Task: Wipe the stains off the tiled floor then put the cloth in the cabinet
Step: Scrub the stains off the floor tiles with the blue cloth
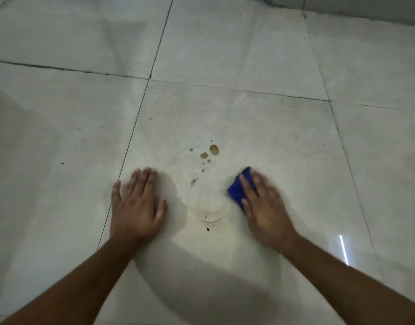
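Note:
Brown stain drops (211,152) lie on a pale floor tile (260,127), with a faint smeared ring (210,207) and small dark specks below them. My right hand (262,207) presses flat on a folded blue cloth (237,188) to the right of the ring; the hand looks blurred. My left hand (137,202) rests flat on the same tile to the left of the ring, fingers spread, holding nothing. Most of the cloth is hidden under my right palm.
Dark grout lines (136,120) divide the large tiles. The foot of a wall (366,12) runs along the top right. A bright light reflection (343,249) shows on the tile at the right. No cabinet is in view.

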